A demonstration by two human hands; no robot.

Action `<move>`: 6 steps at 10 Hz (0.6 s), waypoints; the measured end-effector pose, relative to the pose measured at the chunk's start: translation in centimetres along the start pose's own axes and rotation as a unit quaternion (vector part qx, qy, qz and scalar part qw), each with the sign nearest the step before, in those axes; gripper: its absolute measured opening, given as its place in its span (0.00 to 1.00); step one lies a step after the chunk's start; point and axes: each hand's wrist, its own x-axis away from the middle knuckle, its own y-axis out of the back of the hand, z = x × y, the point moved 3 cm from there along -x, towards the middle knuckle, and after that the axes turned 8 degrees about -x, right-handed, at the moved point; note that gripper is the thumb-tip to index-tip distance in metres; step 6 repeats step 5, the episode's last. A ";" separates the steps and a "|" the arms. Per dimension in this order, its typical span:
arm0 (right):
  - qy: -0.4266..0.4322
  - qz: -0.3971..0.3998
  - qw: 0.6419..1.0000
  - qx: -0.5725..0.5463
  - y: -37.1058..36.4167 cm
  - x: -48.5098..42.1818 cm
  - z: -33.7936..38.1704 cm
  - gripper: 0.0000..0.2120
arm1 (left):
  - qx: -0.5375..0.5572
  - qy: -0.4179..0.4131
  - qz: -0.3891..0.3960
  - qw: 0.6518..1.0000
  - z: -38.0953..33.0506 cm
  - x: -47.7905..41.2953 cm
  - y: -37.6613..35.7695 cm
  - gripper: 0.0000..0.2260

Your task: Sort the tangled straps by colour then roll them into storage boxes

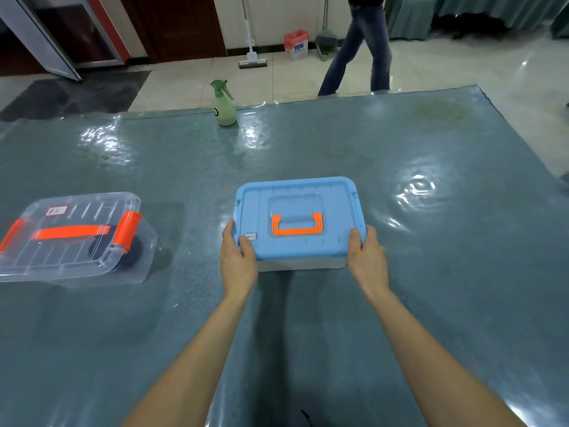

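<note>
A storage box with a light blue lid and an orange handle stands in the middle of the table. My left hand grips the lid's near left corner, thumb on top. My right hand grips the near right corner the same way. The lid is on the box. At the left a clear storage box with an orange handle and orange side clips stands shut, with a dark roll showing inside it. No loose straps are in view.
The table is covered in a shiny teal sheet. A green spray bottle stands near the far edge. Beyond the table a person's legs cross the tiled floor, near a mop and a red-lined bin.
</note>
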 end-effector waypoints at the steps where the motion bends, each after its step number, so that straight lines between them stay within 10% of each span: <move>1: -0.005 0.005 1.000 0.026 0.3 0.2 -0.1 0.17 | 0.003 0.009 -0.010 1.000 0.3 0.1 -0.1 0.23; 6: -0.036 0.022 0.999 0.006 5.1 0.9 -0.3 0.32 | 0.067 0.046 0.040 0.996 1.4 3.3 2.4 0.27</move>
